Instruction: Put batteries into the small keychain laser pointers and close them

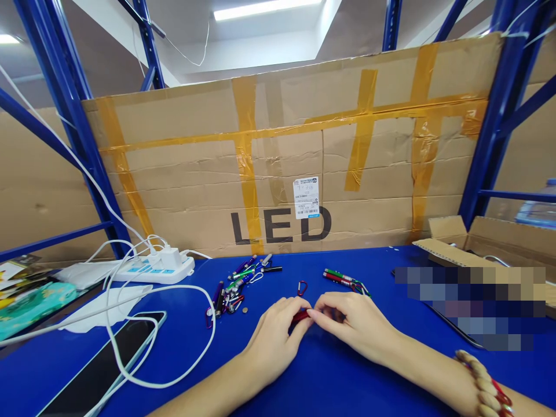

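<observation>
Lying at the far left, a teal packet (pixel 43 307) sits beside a white sheet (pixel 93 324). Next comes a phone (pixel 99 365), dark screen up, with a white cable (pixel 161 386) looping over it; behind is a power strip (pixel 150 277) with a plug in it. A loose pile of penlights (pixel 243 275) follows, with a small disc (pixel 245 310) just beside it. The left hand (pixel 273 336) is curled nearly closed, holding a red tube (pixel 300 316) between thumb and fingers, low over the blue table (pixel 339 376). Just beyond lies a red clip (pixel 305 285); farther back stands cardboard (pixel 195 185) printed LED. The right hand (pixel 358 318) is half curled, thumb and forefinger drawn together at the tube's right end; whether they grip it, I cannot tell. Behind that hand lie a green light (pixel 336 274) and another, red, side by side. A beaded bracelet (pixel 482 382) rings the right wrist. At far right is an open box (pixel 460 255), a blurred patch before it.
</observation>
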Demonstrator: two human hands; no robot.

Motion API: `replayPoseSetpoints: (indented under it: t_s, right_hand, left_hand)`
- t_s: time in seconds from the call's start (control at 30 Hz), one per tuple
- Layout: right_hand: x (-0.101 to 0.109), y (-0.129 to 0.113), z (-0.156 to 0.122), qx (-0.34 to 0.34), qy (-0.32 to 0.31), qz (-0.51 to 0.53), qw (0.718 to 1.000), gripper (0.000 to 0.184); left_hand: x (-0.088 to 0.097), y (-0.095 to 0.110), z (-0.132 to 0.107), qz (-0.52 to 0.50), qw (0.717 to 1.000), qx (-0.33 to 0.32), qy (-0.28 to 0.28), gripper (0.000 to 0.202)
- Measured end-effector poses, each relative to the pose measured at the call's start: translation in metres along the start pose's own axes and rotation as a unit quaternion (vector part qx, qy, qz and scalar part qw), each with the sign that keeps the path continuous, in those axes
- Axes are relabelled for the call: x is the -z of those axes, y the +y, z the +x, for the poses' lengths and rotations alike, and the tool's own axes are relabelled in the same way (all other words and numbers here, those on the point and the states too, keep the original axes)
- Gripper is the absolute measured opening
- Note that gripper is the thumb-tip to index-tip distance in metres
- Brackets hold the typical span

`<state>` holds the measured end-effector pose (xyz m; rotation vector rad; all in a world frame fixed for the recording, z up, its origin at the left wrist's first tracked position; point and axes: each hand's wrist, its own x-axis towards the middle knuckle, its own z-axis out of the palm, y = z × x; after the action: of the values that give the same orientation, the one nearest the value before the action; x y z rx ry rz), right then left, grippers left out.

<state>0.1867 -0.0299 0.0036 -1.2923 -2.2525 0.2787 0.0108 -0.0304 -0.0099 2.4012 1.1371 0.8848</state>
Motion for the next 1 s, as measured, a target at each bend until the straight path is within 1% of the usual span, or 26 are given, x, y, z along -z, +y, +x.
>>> replayPoseSetpoints:
  t_s: [0.07,0.27,0.4,0.5,0.6,0.7,0.77,0.87,0.93,1.0]
  right_hand:
    - [0.000,0.001,0.001,-0.006,0.000,-0.002,1.000,0.033]
    - [0.001,0.000,0.002,0.007,0.016,-0.009,1.000,0.031]
    - [-0.003,-0.004,0.003,0.000,0.027,-0.005,1.000,0.033]
    - [-0.005,-0.004,0.005,0.005,0.017,0.059,0.998,0.035]
    - [-0.007,-0.003,0.005,-0.007,-0.003,0.140,0.990,0.038]
    - [-0.007,-0.002,0.005,-0.009,0.002,0.179,0.984,0.042]
    - [-0.006,0.000,0.005,-0.012,0.010,0.202,0.979,0.047]
    - [-0.004,0.005,0.008,-0.043,0.030,0.231,0.972,0.051]
    - [-0.003,0.011,0.010,-0.054,0.055,0.187,0.979,0.047]
    - [-0.002,0.018,0.013,-0.046,0.085,0.085,0.992,0.037]
  left_hand:
    - [0.000,-0.002,0.001,-0.005,1.000,-0.006,0.013,0.008]
    - [0.000,-0.004,0.003,-0.009,1.000,0.001,0.029,0.010]
    - [0.000,-0.003,0.001,0.026,0.997,-0.034,0.071,0.016]
    - [0.000,-0.001,0.000,0.061,0.993,-0.048,0.085,0.017]
    - [-0.001,0.001,-0.001,0.065,0.994,-0.024,0.088,0.015]
    - [-0.002,0.004,-0.002,0.080,0.993,0.002,0.084,0.010]
    - [-0.001,0.006,-0.004,0.092,0.993,0.009,0.076,0.017]
    - [0.002,0.011,-0.006,0.093,0.992,0.004,0.082,0.026]
    - [0.003,0.014,-0.008,0.085,0.992,-0.013,0.092,0.029]
    - [0.003,0.016,-0.010,0.074,0.992,-0.028,0.096,0.031]
